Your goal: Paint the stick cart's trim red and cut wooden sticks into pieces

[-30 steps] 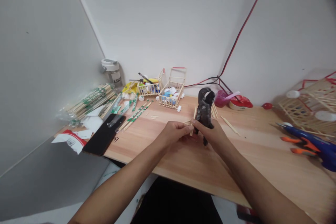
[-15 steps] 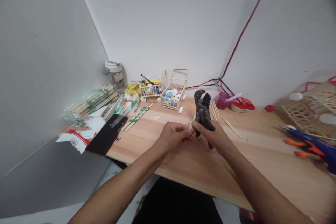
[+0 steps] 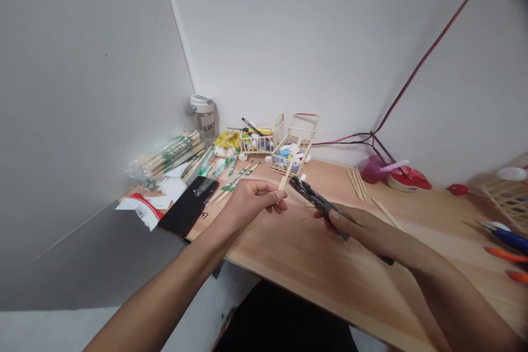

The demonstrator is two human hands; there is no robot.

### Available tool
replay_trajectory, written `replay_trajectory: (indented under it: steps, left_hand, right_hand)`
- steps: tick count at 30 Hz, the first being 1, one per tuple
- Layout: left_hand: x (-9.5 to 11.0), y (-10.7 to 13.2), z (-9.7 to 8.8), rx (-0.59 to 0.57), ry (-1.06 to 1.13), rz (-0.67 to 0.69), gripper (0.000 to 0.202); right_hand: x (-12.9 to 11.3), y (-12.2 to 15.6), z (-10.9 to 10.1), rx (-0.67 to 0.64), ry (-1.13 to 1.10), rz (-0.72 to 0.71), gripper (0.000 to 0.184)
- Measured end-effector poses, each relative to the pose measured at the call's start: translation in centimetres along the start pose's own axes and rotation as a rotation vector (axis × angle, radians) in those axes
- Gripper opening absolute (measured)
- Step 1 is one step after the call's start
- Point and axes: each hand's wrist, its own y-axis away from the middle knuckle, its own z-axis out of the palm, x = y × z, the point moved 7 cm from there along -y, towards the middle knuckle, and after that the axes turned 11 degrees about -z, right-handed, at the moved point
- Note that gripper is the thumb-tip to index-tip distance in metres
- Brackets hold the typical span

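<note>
My left hand is raised above the wooden table and pinches short wooden sticks that point up and away. My right hand grips the handles of black cutting pliers, which lie nearly level with their jaws aimed left at the sticks, a small gap away. Both hands hover over the middle of the table.
Two small stick-built baskets with bits inside stand at the back. A black phone, wrapped chopstick bundles and a jar are at the left. Loose sticks, a red lid, red cables and a blue glue gun lie right.
The pliers have swung from upright to nearly level, jaws pointing left. My left hand lifted the sticks up and left, away from my right hand. The view shifted, so everything sits further right.
</note>
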Motion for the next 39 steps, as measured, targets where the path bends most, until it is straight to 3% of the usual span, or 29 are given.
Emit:
replay_trajectory:
  steps: [7, 14, 29, 39]
  left_hand:
    - [-1.4, 0.4, 1.4, -0.094, 0.104, -0.104, 0.029]
    - [-2.1, 0.8, 0.8, -0.132, 0.140, -0.137, 0.030]
    - [-2.4, 0.8, 0.6, -0.166, 0.131, -0.162, 0.027]
    - [-2.5, 0.8, 0.5, -0.161, 0.131, -0.169, 0.028]
  right_hand:
    - [-1.5, -1.1, 1.5, -0.117, 0.007, -0.005, 0.052]
    - [-2.1, -1.3, 2.4, -0.190, 0.038, -0.027, 0.054]
    - [-2.2, -1.2, 2.4, -0.140, 0.029, 0.002, 0.050]
    - [-1.9, -1.3, 2.4, -0.176, 0.044, 0.050, 0.058]
